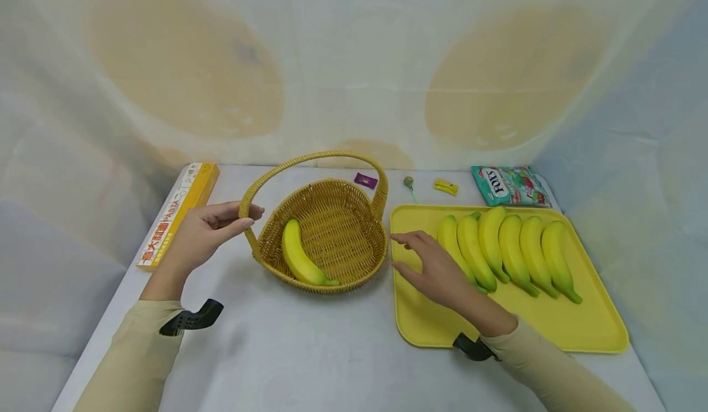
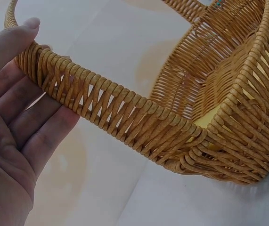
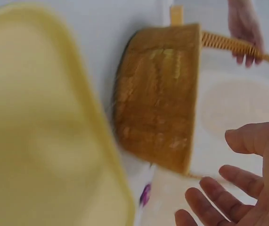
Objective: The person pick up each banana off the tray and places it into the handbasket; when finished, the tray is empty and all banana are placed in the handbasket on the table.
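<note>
A wicker basket point(image 1: 343, 221) with a tall handle point(image 1: 310, 157) stands mid-table and holds one banana point(image 1: 298, 255). My left hand point(image 1: 251, 215) pinches the handle's left foot between thumb and fingers; the left wrist view shows the handle point(image 2: 115, 108) crossing my left hand point(image 2: 12, 94), thumb on top. To the right a yellow tray point(image 1: 437, 326) carries several bananas point(image 1: 511, 246) side by side. My right hand point(image 1: 397, 252) hovers over the tray's left edge beside the leftmost banana, fingers spread and empty. The blurred right wrist view shows that right hand point(image 3: 238, 188), the basket point(image 3: 158, 94) and the tray point(image 3: 40, 117).
A long yellow pasta box point(image 1: 177, 212) lies along the table's left edge. At the back lie a purple candy point(image 1: 365, 181), a lollipop point(image 1: 409, 184), a yellow candy point(image 1: 445, 186) and a green sweets bag point(image 1: 509, 186). White cloth walls surround the table.
</note>
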Motion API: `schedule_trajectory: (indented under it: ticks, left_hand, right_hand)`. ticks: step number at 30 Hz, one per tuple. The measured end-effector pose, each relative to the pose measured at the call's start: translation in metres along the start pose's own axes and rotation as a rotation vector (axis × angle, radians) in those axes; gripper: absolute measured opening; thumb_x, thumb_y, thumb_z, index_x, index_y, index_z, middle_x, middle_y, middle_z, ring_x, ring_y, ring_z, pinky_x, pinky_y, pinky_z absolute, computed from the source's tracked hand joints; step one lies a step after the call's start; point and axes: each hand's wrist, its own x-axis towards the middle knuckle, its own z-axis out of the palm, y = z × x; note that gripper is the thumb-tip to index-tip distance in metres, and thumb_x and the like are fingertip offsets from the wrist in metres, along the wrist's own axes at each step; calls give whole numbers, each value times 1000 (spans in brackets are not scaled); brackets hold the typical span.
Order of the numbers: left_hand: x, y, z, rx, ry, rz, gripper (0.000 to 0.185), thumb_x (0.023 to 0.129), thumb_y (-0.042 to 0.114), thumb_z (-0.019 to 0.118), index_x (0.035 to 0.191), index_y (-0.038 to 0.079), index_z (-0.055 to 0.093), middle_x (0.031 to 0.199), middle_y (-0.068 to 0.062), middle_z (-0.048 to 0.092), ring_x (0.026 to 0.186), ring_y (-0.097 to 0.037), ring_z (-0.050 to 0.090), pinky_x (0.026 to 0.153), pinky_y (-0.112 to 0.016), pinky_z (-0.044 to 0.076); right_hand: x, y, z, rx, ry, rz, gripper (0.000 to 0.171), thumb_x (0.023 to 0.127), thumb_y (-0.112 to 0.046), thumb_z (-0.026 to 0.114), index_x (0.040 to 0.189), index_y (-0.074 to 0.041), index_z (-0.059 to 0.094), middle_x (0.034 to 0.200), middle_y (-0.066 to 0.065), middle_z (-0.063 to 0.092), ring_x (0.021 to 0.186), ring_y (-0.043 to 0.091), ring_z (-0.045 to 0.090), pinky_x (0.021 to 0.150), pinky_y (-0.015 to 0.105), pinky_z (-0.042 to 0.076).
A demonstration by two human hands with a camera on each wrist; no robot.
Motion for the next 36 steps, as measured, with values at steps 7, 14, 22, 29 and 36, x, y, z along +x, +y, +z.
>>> schedule_trajectory:
  ticks: [7, 14, 22, 29, 36]
  left_hand:
    - [0, 1, 0, 4, 0, -5, 28, 98, 18, 70, 123, 5, 72, 119, -5, 74, 108, -7, 69, 92, -17, 52]
    - [-2, 1, 0, 2, -2, -10, 29, 98, 18, 70, 124, 6, 72, 120, -7, 74, 108, -6, 69, 92, -16, 52]
    - [-2, 1, 0, -2, -2, -9, 29, 98, 19, 71, 124, 6, 72, 120, -7, 74, 109, -8, 69, 92, -17, 52]
    - [-1, 0, 0, -21, -6, -5, 27, 98, 17, 70, 123, 5, 72, 119, -7, 74, 109, -9, 70, 92, -18, 53]
    - [-1, 0, 0, -17, -4, -5, 27, 98, 17, 70, 123, 5, 72, 119, -7, 74, 110, -11, 70, 92, -18, 53]
  right_hand:
    - [-19, 41, -19, -62, 37, 117, 52, 96, -20, 71, 144, -6, 55, 134, 18, 56, 116, 34, 58, 94, 54, 52]
    - [-25, 69, -28, -160, -3, 267, 59, 96, -19, 70, 146, 2, 49, 139, 31, 51, 123, 46, 53, 101, 61, 46]
    - [-21, 78, -17, -194, -65, 290, 63, 93, -21, 73, 145, 6, 48, 136, 31, 56, 121, 46, 57, 101, 60, 47]
    - [-18, 77, -16, -202, -103, 329, 66, 94, -26, 73, 148, 3, 46, 130, 27, 63, 108, 38, 66, 95, 56, 53]
    - [-21, 62, -28, -157, -87, 301, 64, 94, -22, 73, 149, -2, 47, 123, 21, 67, 100, 32, 66, 83, 48, 57]
